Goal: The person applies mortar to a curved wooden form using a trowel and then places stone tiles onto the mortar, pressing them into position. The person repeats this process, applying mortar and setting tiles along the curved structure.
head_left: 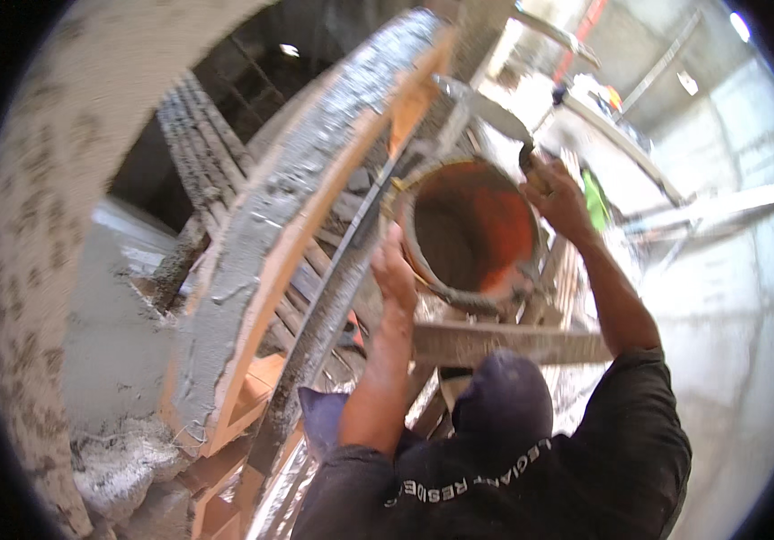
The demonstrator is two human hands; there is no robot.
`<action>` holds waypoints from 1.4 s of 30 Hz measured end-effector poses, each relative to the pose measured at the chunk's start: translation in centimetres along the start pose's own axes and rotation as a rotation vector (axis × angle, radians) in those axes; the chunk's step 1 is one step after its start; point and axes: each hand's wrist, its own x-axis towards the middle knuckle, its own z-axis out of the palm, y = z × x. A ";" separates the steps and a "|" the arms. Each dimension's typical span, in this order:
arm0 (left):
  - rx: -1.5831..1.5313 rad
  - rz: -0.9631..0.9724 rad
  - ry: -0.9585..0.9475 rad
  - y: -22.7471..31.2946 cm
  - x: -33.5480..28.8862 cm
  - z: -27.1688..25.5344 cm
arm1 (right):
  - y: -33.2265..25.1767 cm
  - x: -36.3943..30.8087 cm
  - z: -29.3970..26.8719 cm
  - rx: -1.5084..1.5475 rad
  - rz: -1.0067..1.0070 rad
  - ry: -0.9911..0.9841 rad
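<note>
My left hand [393,273] grips the near left side of an orange bucket [427,270], its fingers reaching up toward the rim. The bucket is tilted with its mouth toward me, and grey mortar [448,229] coats its inside. In my right hand [556,196], closed round the handle, is a trowel [490,110]. Its blade points away to the left, above the bucket's far rim. Left of the bucket runs a long, curved ledge of wet grey mortar [256,216], edged by a wooden form board [292,236].
A metal bar [315,337] runs alongside the form board. A wooden beam [513,344] crosses in front of the bucket. Bamboo poles [202,144] lie beyond the ledge. A rough concrete wall [45,207] stands at left, a grey block wall [720,288] at right.
</note>
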 end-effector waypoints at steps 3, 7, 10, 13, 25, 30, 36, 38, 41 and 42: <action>-0.063 -0.003 0.027 0.5 0.4 0.0 | -1.0 -4.3 -6.7 -0.019 0.118 -0.176; -0.221 0.010 -0.084 1.7 0.0 3.3 | -1.4 -6.3 -12.9 0.007 0.210 -0.463; -0.213 -0.022 -0.140 1.7 -0.1 6.5 | -0.7 -6.6 -14.3 -0.094 0.371 -0.595; -0.247 -0.053 -0.213 -0.3 0.2 10.5 | 1.4 -7.7 -15.2 -0.046 0.404 -0.509; 0.146 -0.533 -0.405 -18.1 -4.6 13.9 | 12.7 -14.4 -13.2 -0.182 0.659 -0.587; 0.290 -0.539 -0.406 -19.5 -4.6 11.1 | 10.9 -13.0 -12.0 -0.125 0.686 -0.621; 0.414 -0.594 -0.455 -16.9 -4.0 11.4 | 11.0 -11.2 -10.2 -0.310 0.651 -0.782; 0.453 -0.605 -0.454 -16.3 -4.1 11.4 | 11.3 -10.6 -8.5 -0.428 0.536 -0.812; 0.408 -0.537 -0.418 -16.1 -4.6 11.7 | 13.0 -11.7 -5.1 -0.527 0.293 -0.851; 0.384 -0.505 -0.394 -15.9 -4.9 11.6 | 12.4 -11.7 -4.1 -0.505 0.256 -0.854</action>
